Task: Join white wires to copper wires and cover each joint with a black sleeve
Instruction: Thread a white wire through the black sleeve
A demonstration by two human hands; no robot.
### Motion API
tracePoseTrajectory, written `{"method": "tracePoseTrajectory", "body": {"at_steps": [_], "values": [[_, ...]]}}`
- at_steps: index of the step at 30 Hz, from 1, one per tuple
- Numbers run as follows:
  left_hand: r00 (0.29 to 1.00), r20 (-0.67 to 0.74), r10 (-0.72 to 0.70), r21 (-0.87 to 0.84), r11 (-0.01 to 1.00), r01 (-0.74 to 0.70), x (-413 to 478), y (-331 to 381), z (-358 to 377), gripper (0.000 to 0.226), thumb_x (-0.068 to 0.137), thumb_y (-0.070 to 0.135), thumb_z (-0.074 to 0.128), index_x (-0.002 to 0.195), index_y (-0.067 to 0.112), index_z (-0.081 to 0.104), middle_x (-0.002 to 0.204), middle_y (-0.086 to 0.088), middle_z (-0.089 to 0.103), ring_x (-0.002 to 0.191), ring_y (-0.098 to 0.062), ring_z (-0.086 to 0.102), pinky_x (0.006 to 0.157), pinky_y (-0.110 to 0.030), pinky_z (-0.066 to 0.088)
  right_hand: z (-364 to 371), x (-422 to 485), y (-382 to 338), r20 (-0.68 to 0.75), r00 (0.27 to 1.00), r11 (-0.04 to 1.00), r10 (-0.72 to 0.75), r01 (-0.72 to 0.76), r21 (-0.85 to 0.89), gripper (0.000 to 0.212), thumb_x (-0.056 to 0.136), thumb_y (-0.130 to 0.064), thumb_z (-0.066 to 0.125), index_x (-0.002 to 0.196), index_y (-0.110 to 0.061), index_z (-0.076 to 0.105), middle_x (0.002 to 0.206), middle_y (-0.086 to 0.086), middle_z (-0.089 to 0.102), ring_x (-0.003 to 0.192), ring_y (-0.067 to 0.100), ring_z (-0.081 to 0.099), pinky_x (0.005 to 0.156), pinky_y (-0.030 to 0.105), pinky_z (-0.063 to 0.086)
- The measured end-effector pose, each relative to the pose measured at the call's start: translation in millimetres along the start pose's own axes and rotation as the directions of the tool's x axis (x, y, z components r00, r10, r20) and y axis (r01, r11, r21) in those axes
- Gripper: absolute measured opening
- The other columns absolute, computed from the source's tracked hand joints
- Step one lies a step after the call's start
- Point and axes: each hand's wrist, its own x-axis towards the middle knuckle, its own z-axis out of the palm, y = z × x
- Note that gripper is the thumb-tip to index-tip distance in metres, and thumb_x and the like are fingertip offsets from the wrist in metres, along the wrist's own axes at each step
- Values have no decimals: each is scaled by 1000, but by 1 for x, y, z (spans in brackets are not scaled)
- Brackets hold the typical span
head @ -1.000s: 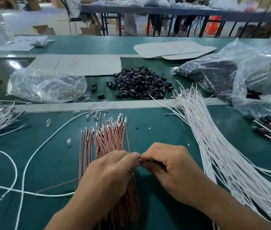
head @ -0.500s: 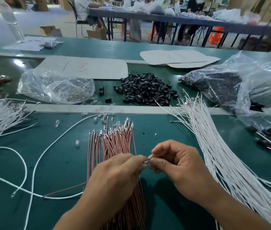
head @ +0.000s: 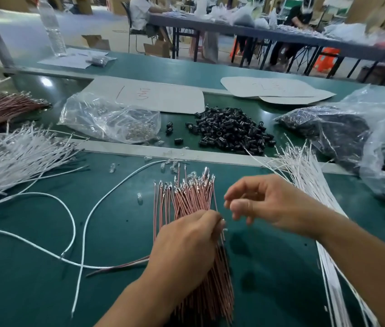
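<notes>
L hand (head: 186, 246) pinches a wire tip (head: 222, 223) over the copper wires (head: 191, 199) fanned on the counter (head: 33, 291) — R hand (head: 271, 204) beside it, fingers loose, nothing visibly held, prob. free to fetch from the black sleeves (head: 229, 131) beyond; white wires (head: 304, 175) lie to its right.

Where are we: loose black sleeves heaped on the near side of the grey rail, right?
No. The head view shows the loose black sleeves heaped on the far side of the grey rail.

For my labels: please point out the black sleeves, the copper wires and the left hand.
black sleeves (head: 231, 131): head view, pile middle.
copper wires (head: 186, 199): head view, upper bundle.
left hand (head: 186, 251): head view, back of hand.
</notes>
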Motion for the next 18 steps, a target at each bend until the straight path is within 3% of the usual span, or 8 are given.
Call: {"method": "tracePoseTrajectory", "body": {"at_steps": [4,6,10,12,13,15,18], "values": [[994,104,-36,94,995,26,-3,0,-1,53,100,51,9,108,25,55,94,10,60,75,-17,59,66,-40,51,-1,78,-32,-66,992,904,-106,68,-422,19,94,-35,71,103,-19,74,83,-8,73,73,-2,65,72,25,55],[993,114,-35,112,993,22,-3,3,-1,47,100,49,10,104,27,51,90,9,58,71,-17,56,62,-39,49,23,111,-44,34,988,805,-153,144,-576,21,96,-31,68,110,-16,74,95,-9,71,84,3,65,84,28,56],[991,123,-48,74,996,40,1,6,-2,26,99,40,24,113,28,42,86,7,59,64,-24,57,51,-36,37,84,143,-59,349,924,673,-156,358,-647,35,94,-29,72,127,-21,66,107,-4,65,92,10,58,74,23,40],[989,130,-72,78,995,62,2,4,-2,12,95,32,32,104,27,38,73,8,49,58,-25,51,50,-36,39,104,149,-65,476,869,563,-136,463,-685,37,91,-18,74,127,-22,67,111,0,64,97,14,56,76,24,36],[987,140,-82,89,994,70,2,3,-2,1,95,29,35,95,28,35,68,9,39,56,-23,46,50,-36,39,111,151,-67,511,850,512,-129,498,-700,35,90,-13,73,124,-21,69,112,1,64,102,17,57,79,24,36],[985,139,-99,94,992,86,2,-1,0,13,94,27,35,87,31,25,65,11,28,54,-21,40,50,-35,37,116,152,-70,528,840,436,-122,523,-732,27,90,-7,68,114,-18,72,111,2,66,106,21,59,81,27,42],[982,140,-126,91,989,114,3,-2,0,15,101,28,33,89,33,25,66,11,30,55,-18,41,53,-33,35,114,145,-74,498,860,387,-114,500,-774,28,92,0,58,111,-15,71,112,3,67,107,20,59,86,27,46]]}}
